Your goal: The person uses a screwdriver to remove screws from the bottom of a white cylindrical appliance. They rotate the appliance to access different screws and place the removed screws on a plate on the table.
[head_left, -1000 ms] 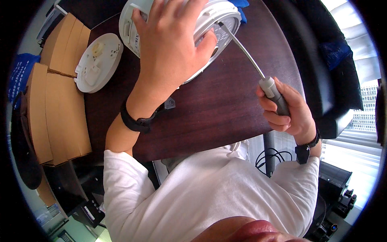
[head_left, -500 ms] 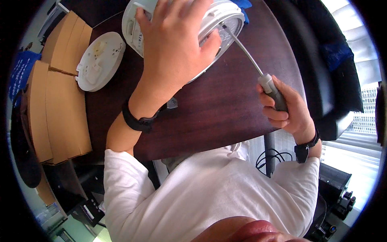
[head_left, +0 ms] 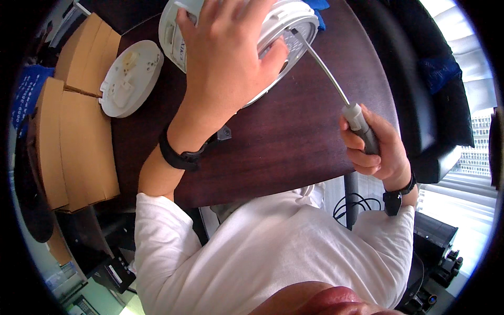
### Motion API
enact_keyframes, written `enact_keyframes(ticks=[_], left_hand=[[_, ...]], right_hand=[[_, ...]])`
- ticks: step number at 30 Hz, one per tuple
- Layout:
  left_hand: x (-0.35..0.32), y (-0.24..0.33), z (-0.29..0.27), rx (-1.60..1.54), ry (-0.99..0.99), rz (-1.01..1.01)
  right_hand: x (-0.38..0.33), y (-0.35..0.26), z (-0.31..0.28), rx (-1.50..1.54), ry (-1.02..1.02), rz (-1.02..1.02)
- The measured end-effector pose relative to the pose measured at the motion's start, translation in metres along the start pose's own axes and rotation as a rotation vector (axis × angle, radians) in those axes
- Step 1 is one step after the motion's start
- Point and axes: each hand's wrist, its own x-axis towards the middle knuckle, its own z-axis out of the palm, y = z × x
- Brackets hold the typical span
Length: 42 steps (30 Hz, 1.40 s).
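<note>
My right hand is wrapped round the grey handle of a screwdriver, whose long metal shaft slants up and left. The screwdriver's tip meets the inner rim of a white, round plastic housing, tilted up at the table's far side. My left hand lies over that housing and grips it, its thumb bent over the near edge into the silvery inside. Much of the housing is hidden behind this hand, and its top is cut off by the picture's edge.
Left of the housing lies a shallow white round cover with small loose parts in it. Brown cardboard boxes line the table's left edge. A small dark metal piece sits beside my left wrist. Black chairs stand along the right side.
My right hand and the screwdriver handle have shifted slightly right and toward me. The tip stays at the housing's rim, and my left hand keeps its place.
</note>
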Motion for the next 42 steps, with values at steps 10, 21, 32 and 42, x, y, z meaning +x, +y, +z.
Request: enact_keyframes(ticks=[10,21,32,42], left_hand=[[-0.001,-0.003,0.001,-0.003,0.030,0.025],[-0.003,0.000,0.002,0.039,0.024,0.026],[-0.006,-0.014,0.022,0.038,0.199,0.131],[-0.007,-0.016,0.022,0.062,0.199,0.144]], right_hand=[[0.002,0.002,0.000,0.003,-0.013,-0.012],[-0.002,-0.003,0.015,-0.092,0.150,-0.031],[0.009,-0.045,-0.014,-2.336,0.566,-1.155],[0.003,-0.068,-0.008,-2.582,0.602,-1.430]])
